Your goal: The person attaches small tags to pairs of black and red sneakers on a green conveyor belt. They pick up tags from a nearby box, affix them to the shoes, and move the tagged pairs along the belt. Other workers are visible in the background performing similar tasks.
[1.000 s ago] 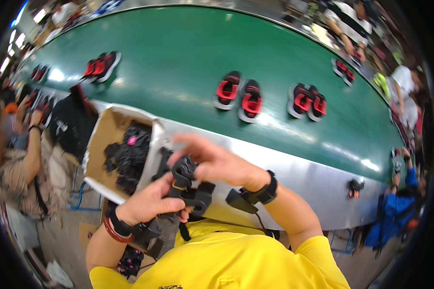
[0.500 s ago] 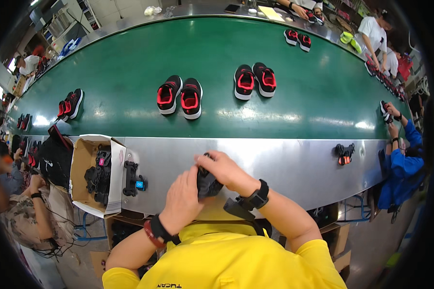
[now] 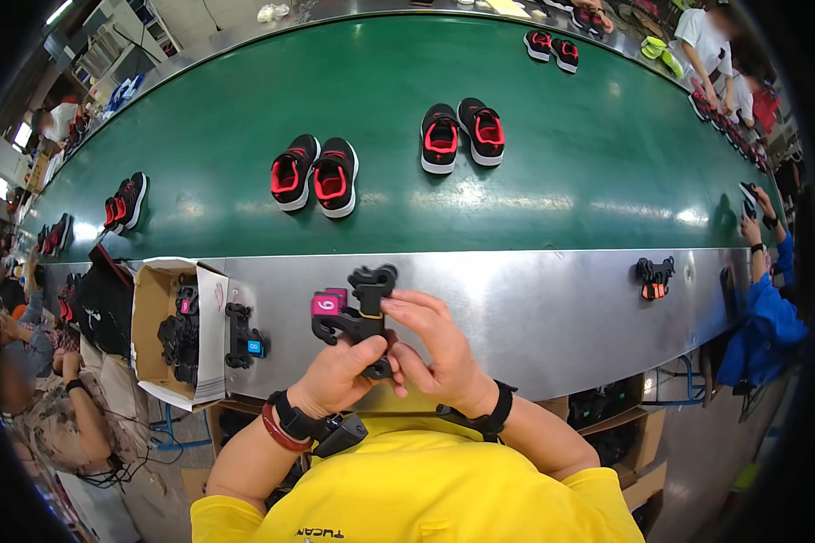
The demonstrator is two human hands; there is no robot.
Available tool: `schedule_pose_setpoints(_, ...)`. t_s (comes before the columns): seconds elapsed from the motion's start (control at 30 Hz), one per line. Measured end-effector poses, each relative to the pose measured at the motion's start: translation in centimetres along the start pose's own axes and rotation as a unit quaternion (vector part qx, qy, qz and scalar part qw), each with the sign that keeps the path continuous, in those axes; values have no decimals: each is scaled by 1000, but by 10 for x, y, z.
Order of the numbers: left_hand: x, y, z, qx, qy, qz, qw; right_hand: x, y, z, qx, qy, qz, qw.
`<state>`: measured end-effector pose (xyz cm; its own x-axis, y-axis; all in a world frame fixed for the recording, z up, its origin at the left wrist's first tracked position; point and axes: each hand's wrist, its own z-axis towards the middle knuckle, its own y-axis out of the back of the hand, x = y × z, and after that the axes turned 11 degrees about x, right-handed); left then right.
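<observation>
Head view, hands [image 3: 335, 377] together, clamped on black plastic pieces [image 3: 369, 299], forearms [image 3: 543, 427] angled inward

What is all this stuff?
tabletop: one, green, centre
ledge: one, silver, near side
shoes: at least four pairs, black and red, tabletop
box: one, brown and white, left
boxed clips: several, black, inside
bag: one, black, left of box
blue-tagged clips: one set, black, right of box
orange-tagged clips: one set, black, ledge's right
pink-tagged clips: one set, black, centre
people: several, mixed clothing, edges
left hand: one, bare, holding pink-tagged clips
right hand: one, bare, touching them
</observation>
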<state>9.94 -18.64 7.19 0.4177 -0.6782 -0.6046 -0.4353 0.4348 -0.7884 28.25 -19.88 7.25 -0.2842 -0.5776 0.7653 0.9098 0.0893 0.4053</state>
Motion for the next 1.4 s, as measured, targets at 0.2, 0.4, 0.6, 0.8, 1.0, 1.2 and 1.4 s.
schedule_pose_setpoints(0.2,0,-13,17,-113,98,111,982,-6,14,-22,50,-134,246,959)
schedule_pose_setpoints(0.4,-20,-17,19,-126,202,290,927,-15,55,-35,40,-260,385,885)
schedule_pose_setpoints(0.6,5,-51,49,70,235,613,751,-27,65,-65,-111,-328,462,816)
schedule_pose_setpoints(0.8,42,-81,73,199,388,595,675,7,69,-120,-104,-285,465,832)
schedule_pose_setpoints(1.0,50,-95,108,143,538,457,694,-3,103,-186,-292,-183,662,665)
schedule_pose_setpoints(1.2,54,-96,112,190,544,422,700,9,111,-180,-248,-185,657,688)
schedule_pose_setpoints(1.4,47,-86,108,179,608,348,691,19,111,-172,-241,-141,505,817)
